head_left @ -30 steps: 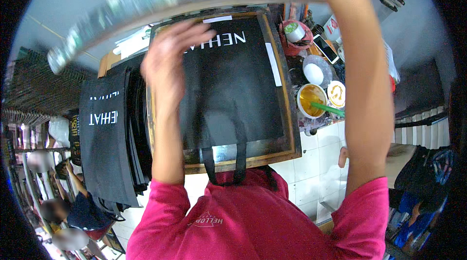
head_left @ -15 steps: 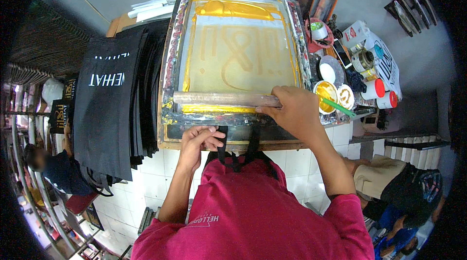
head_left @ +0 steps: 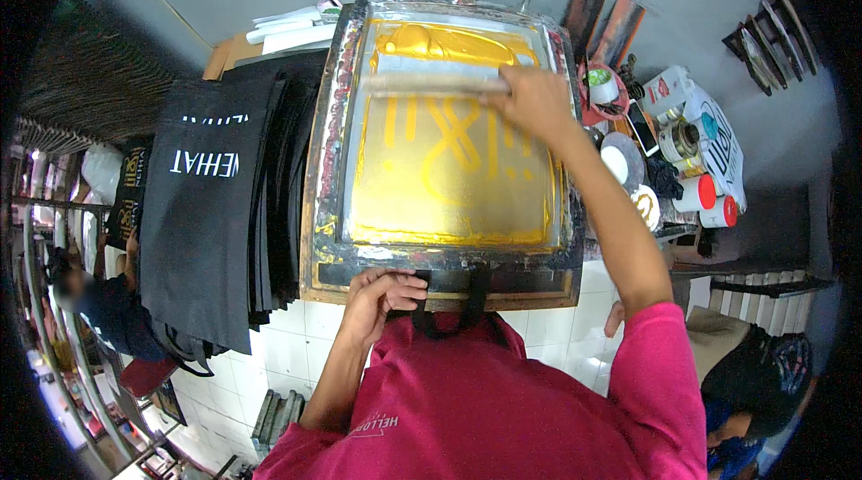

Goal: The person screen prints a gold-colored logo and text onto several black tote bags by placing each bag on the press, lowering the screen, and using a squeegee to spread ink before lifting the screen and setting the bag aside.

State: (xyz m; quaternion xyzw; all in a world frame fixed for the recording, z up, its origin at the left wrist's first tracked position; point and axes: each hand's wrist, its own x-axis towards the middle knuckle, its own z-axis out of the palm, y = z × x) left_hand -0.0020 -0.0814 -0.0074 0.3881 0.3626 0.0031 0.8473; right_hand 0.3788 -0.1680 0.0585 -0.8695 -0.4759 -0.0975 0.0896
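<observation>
My right hand (head_left: 539, 103) is closed on one end of a squeegee (head_left: 431, 86), slightly blurred, lying across the upper part of a silk-screen frame (head_left: 458, 256). Gold ink (head_left: 440, 42) is heaped along the far end of the mesh, beyond the squeegee. On the near side, the mesh (head_left: 404, 202) has a thin gold film with a lettered design. My left hand (head_left: 381, 298) has curled fingers at the frame's near edge, closed on a black strap (head_left: 422, 287). A second part of the strap loop (head_left: 477, 291) hangs beside it; the item under the screen is mostly hidden.
Black printed bags (head_left: 202, 211) hang stacked at the left. To the right stand ink tubs with red lids (head_left: 693, 193), a phone (head_left: 643, 128) and a red basket (head_left: 606, 107). Other people, one in a dark shirt (head_left: 108, 318), are at both sides.
My right hand has pushed the squeegee from the near end of the screen toward the far end. Brighter gold now covers the mesh behind it. My left hand stays by the strap.
</observation>
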